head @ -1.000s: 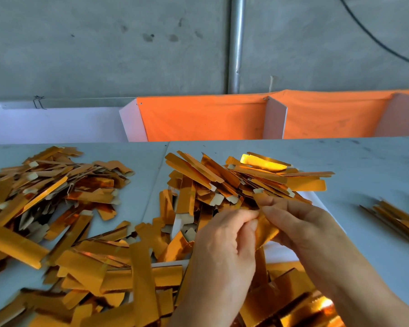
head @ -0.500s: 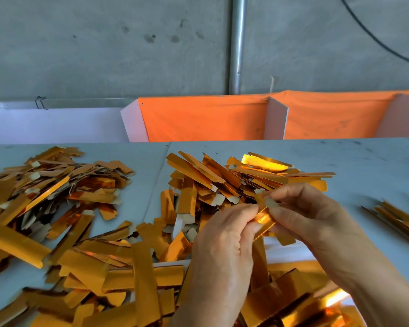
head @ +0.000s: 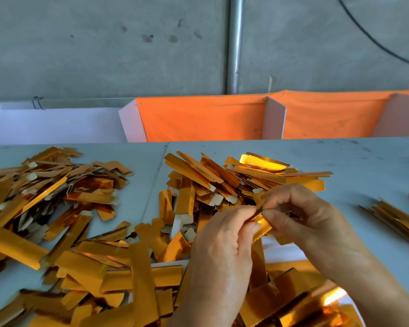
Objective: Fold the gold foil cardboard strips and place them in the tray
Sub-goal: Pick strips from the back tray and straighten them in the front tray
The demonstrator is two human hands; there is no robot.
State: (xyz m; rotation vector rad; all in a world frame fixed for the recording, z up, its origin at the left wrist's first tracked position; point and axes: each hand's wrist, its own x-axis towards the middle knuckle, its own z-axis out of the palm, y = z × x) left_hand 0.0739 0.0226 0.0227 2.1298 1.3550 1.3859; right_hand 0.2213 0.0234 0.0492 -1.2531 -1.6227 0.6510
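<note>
One gold foil strip [head: 261, 224] is held between both hands, above the heap. My left hand [head: 224, 244] pinches its lower part with thumb and fingers. My right hand [head: 300, 215] pinches its upper end, fingers curled over it. Under the hands lies a white tray [head: 281, 250], largely covered by a heap of folded gold strips [head: 222, 182]. Most of the held strip is hidden by my fingers.
A loose pile of gold strips [head: 47, 199] covers the left of the grey table [head: 364, 166], with more spread along the near edge. A small stack of strips [head: 397, 218] lies at the right. Orange and white partitions [head: 198, 119] stand behind the table.
My right hand has lifted and curled over the strip's upper end, bending it, while my left hand kept its pinch. The piles have not moved.
</note>
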